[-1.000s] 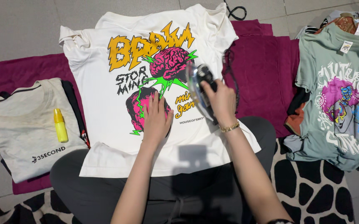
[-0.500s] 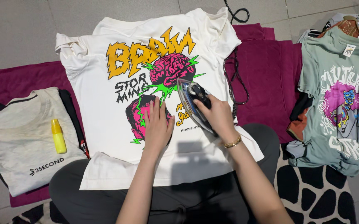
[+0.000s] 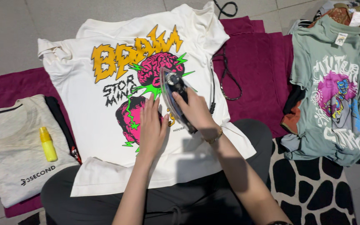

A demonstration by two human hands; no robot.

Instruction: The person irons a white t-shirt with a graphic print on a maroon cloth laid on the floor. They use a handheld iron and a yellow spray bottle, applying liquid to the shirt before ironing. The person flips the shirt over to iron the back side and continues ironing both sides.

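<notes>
A cream T-shirt with a yellow, pink and green print lies spread flat over a maroon cloth and over my lap. My right hand grips the handle of a clothes iron, which rests tilted on the print near the shirt's middle. My left hand lies flat with fingers together on the pink part of the print, just left of the iron. The iron's cord runs off past the shirt's right sleeve.
A folded grey T-shirt lies at the left with a yellow spray bottle on it. A green printed T-shirt lies at the right over other clothes. A black-and-white patterned mat is at the lower right. Grey tiled floor surrounds everything.
The iron slid down the print toward me and then sits a little further left; my left hand stayed pressed on the shirt beside it. The view shifted slightly.
</notes>
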